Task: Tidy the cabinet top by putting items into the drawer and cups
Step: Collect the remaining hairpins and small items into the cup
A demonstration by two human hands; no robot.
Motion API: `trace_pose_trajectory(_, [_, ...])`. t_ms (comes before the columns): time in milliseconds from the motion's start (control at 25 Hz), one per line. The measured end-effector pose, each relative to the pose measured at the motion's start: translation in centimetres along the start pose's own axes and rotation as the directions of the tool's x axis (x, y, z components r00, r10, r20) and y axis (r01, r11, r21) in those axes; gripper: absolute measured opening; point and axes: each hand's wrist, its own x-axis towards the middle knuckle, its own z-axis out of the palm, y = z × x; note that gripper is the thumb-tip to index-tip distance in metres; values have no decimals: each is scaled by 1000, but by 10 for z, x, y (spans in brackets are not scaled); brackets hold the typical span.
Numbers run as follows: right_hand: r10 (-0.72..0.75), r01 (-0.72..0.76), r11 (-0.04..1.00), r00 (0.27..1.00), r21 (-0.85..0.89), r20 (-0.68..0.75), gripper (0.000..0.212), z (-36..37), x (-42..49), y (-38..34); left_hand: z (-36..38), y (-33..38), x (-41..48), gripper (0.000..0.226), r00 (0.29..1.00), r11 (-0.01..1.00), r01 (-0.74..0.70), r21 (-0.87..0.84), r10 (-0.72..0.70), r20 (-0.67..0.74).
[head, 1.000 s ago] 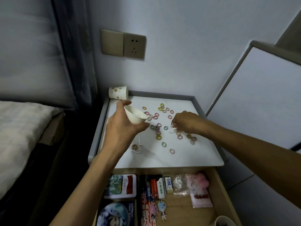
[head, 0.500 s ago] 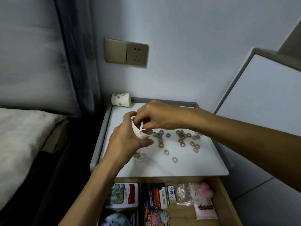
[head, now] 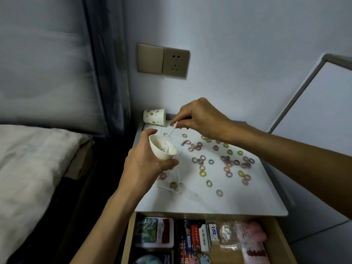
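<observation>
the head view cuts off the drawer (head: 282, 241) at the lower edge, so only its back part shows, and the print on the packets inside is too blurred to read; the left hand (head: 146, 164) hides the lower wall and base of the white cup (head: 162, 149) and part of the cabinet top (head: 209, 202) under it, and the pale pieces lying inside the cup are hard to make out; the right hand's fingertips are bunched together and partly hidden behind its knuckles; the left hand wraps its fingers and thumb round the white cup, holding it tilted above the left part of the top with its mouth facing up and to the right; the right hand (head: 200, 119) hovers just behind and above it, pinching the upper end of a thin white plastic stick (head: 172, 130), whose lower end reaches into the cup's mouth; many small coloured rings (head: 228, 162) lie scattered over the white top, mostly to the right of the cup and under the right forearm, apart from both hands; a few more white sticks (head: 177, 184) lie on the top just below the left hand, crossing a pale ring; a patterned paper cup (head: 154, 116) sits at the back left corner, seemingly on its side, close to the right hand's fingers; the open drawer holds a box with a red and green lid (head: 154, 232), an eraser (head: 213, 231) and a pink packet (head: 251, 242); a wall socket (head: 163, 60) sits above, and a bed (head: 28, 159) lies to the left
</observation>
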Motion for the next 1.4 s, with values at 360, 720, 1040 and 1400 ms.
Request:
trace_pose_trajectory(360, [-24, 24, 1000, 999, 7, 37, 24, 20, 13, 23, -5, -3, 9, 84, 996, 998, 33, -57, -37, -87])
trace_pose_trajectory(720, [486, -444, 866, 854, -230, 183, 47, 109, 54, 119, -22, -15, 22, 79, 988, 992, 36, -123, -53, -142])
trace_pose_trajectory(1040, [547, -512, 829, 827, -226, 131, 30, 129, 55, 123, -24, -18, 24, 77, 989, 991, 55, -123, -71, -130])
trace_pose_trajectory(1400, [578, -528, 806, 801, -269, 158, 21, 127, 46, 115, -29, -15, 19, 77, 988, 988, 46, -148, -67, -140])
